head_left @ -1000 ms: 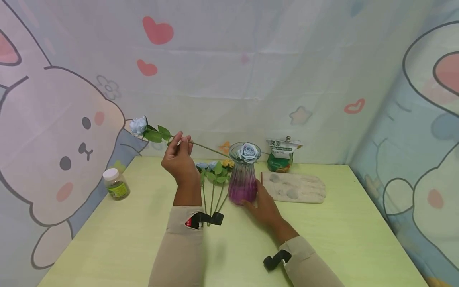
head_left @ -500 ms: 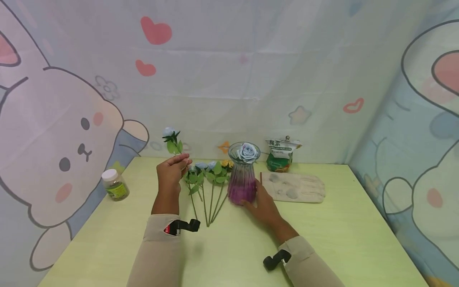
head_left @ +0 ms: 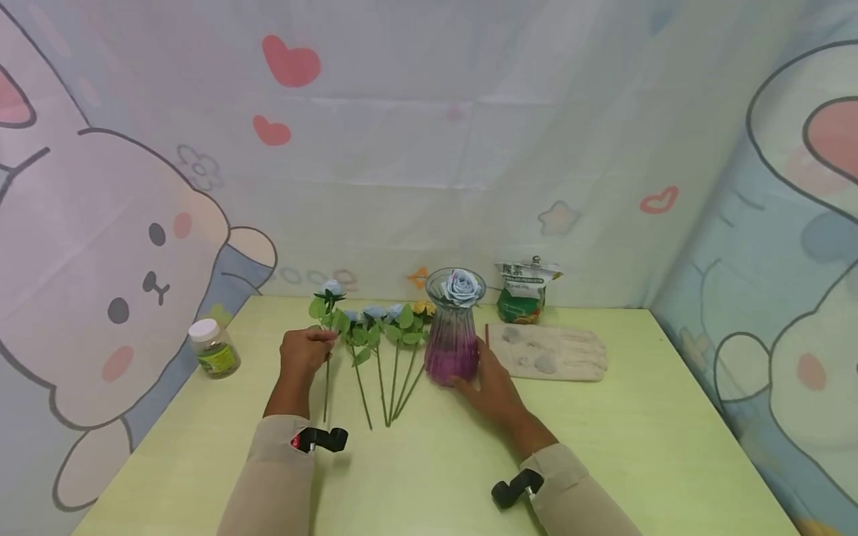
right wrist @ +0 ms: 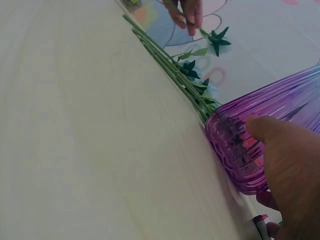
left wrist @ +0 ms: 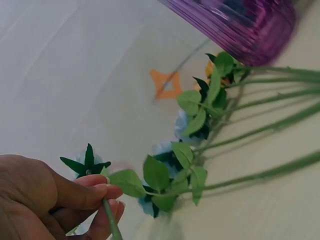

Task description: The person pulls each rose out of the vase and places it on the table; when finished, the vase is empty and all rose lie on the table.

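My left hand point(head_left: 303, 356) pinches the green stem of a light blue rose point(head_left: 331, 288), bloom pointing away. In the left wrist view the stem point(left wrist: 111, 220) passes between thumb and fingertips. My right hand point(head_left: 497, 387) grips the lower side of a purple-to-clear ribbed glass vase point(head_left: 453, 350), which stands upright on the table. At the vase's mouth sits another light blue rose point(head_left: 462, 287). Between the hands several roses lie side by side, blue ones point(head_left: 375, 311) and a yellow one point(head_left: 424, 307), stems toward me. The right wrist view shows my thumb point(right wrist: 265, 129) along the glass.
A jar with a white lid point(head_left: 216, 350) stands at the table's left. Right of the vase lies a pair of off-white work gloves point(head_left: 570, 353), with a clipped green and white bag point(head_left: 523, 298) behind. A printed cloth point(head_left: 469, 164) hangs along the back.
The left hand has moved left, down and away from the vase with its rose. The stem's end has swung off the vase rim toward me. My right hand stays on the vase.
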A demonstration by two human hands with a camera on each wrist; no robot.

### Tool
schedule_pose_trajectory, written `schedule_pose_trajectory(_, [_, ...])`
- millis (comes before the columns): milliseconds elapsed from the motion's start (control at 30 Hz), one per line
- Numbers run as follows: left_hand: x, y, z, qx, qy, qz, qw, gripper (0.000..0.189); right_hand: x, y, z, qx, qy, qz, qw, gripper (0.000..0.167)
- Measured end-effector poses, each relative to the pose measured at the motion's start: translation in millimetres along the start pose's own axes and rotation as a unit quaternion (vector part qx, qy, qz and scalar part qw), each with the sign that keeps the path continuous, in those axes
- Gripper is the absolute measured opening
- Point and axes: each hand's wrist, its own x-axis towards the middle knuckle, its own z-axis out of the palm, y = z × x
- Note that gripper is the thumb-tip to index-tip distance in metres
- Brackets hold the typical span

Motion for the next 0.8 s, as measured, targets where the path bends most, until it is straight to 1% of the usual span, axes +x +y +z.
schedule_pose_trajectory(167, [7.3,-16.9,-0.5,0.036,0.0,-0.004,0.9993,0.025,1.5,5,3,-0.011,0.003,-0.01,0.9999,0.1])
schedule_pose_trajectory(267, [10.4,-25.0,-1.1,0.068,0.006,0.006,0.9977,0.024,2.2,6,4,-0.014,0.008,-0.015,0.9997,0.1])
schedule_pose_trajectory(400, [15.4,-37.6,-0.2,0.114,0.022,0.045,0.9922,0.023,2.1,4,2,-0.013,0.012,-0.015,0.9997,0.1])
schedule_pose_trajectory(500, [18.8,-47.8,2.5,0.142,0.024,0.073,0.9869,0.024,1.8,3,1,-0.014,0.01,-0.009,0.9998,0.1])
schedule_pose_trajectory(600, [20.3,-55.7,5.2,0.143,0.015,0.09,0.9854,0.025,1.6,3,1,-0.017,0.009,-0.007,0.9998,0.1])
schedule_pose_trajectory(733, [23.2,-64.0,7.2,0.131,0.015,0.115,0.9846,0.026,1.2,3,1,-0.021,0.01,-0.009,0.9997,0.1])
schedule_pose_trajectory(800, [25.8,-67.9,7.2,0.131,0.014,0.131,0.9826,0.025,1.1,2,1,-0.023,0.009,-0.007,0.9997,0.1])
